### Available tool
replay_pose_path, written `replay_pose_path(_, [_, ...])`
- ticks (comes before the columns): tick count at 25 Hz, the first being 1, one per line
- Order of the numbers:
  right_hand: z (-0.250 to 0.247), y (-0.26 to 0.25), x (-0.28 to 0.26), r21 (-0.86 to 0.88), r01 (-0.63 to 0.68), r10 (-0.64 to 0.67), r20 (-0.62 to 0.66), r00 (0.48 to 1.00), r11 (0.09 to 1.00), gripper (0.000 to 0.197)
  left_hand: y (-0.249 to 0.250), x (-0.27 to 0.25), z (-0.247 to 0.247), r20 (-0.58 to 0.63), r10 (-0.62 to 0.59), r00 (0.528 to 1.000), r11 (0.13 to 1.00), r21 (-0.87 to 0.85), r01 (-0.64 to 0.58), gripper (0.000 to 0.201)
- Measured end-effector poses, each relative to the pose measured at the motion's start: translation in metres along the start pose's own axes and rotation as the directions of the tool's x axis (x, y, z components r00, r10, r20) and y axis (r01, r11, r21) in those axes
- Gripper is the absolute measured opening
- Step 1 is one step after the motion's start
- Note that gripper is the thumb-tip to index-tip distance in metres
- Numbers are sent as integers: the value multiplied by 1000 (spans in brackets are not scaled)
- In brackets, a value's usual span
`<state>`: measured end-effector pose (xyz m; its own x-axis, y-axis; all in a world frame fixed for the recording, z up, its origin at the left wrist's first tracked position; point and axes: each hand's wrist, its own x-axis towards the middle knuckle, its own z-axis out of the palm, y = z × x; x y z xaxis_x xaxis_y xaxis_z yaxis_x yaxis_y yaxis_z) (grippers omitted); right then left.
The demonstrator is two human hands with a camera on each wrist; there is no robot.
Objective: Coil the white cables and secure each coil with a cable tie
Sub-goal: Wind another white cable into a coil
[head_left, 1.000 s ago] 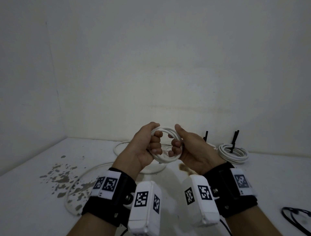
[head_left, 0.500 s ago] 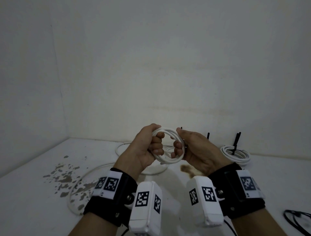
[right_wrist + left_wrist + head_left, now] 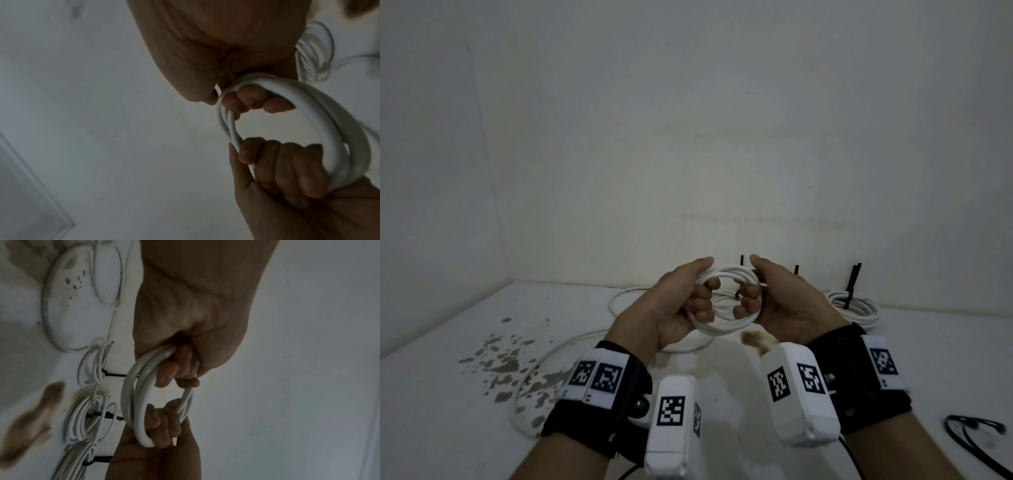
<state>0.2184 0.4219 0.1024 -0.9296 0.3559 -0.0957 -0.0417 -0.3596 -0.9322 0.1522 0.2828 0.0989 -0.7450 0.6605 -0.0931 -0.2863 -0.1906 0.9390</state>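
A small coil of white cable [image 3: 723,331] hangs in the air above the table, held between both hands. My left hand [image 3: 681,308] grips its left side with fingers curled through the loop. My right hand [image 3: 774,301] grips the right side the same way, thumb on top. In the left wrist view my left hand's fingers [image 3: 174,369] wrap the coil [image 3: 131,394]. In the right wrist view my right hand's fingers [image 3: 257,100] curl round the coil [image 3: 329,121]. No tie shows on this coil.
A tied white coil [image 3: 856,306] with an upright black cable tie [image 3: 852,284] lies at the back right; more tied coils [image 3: 86,418] sit behind the hands. Loose white cable [image 3: 544,359] loops on the stained white table [image 3: 448,411]. Black ties [image 3: 976,428] lie front right.
Both hands keep their hold on the coil in about the same place. The right hand has shifted slightly to the right, and the loop between the hands looks a little wider.
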Motion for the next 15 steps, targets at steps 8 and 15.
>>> replay_pose_path(8, [-36, -11, -25, -470, 64, -113, -77, 991, 880, 47, -28, 10, 29, -14, 25, 1000, 997, -73, -26, 38])
replay_pose_path(15, [-148, -55, -68, -870, -170, -78, -232, 970, 463, 46, -57, 16, 58, -13, -21, 1000, 998, -59, 21, 38])
